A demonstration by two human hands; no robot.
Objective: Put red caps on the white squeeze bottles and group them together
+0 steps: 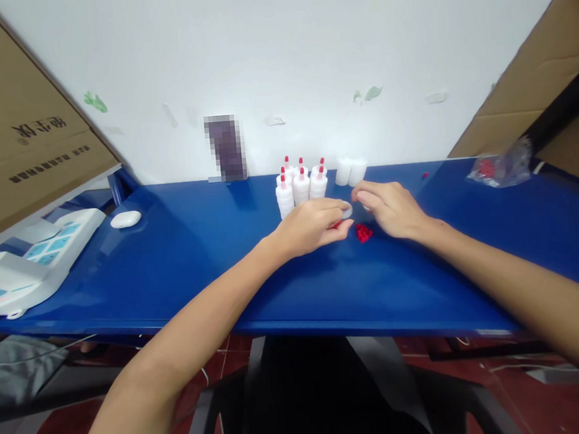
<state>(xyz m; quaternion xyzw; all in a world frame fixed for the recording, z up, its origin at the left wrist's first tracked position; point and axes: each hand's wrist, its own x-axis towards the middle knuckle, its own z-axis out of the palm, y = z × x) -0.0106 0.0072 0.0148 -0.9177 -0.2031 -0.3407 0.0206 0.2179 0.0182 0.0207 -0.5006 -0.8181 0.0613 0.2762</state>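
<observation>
My left hand (315, 227) is closed around a white bottle (348, 210), of which only a round end shows past the fingers. A bit of red (337, 224) shows between the same fingers. Close by on the right, my right hand (392, 207) has its fingers curled and pressed together; whatever they may hold is hidden. Between the hands lies a small pile of red caps (363, 232) on the table. Behind my left hand stand several white bottles (301, 188) with red-tipped nozzles, upright in a cluster. Two plain white bottles (351, 171) stand behind my right hand, by the wall.
The blue table (198, 271) meets a white wall. A clear bag (503, 165) with red pieces lies at right, and one loose red piece (425, 175) nearby. At left are a white scale-like device (47, 259), a white oval case (126, 219) and a cardboard box (27, 131).
</observation>
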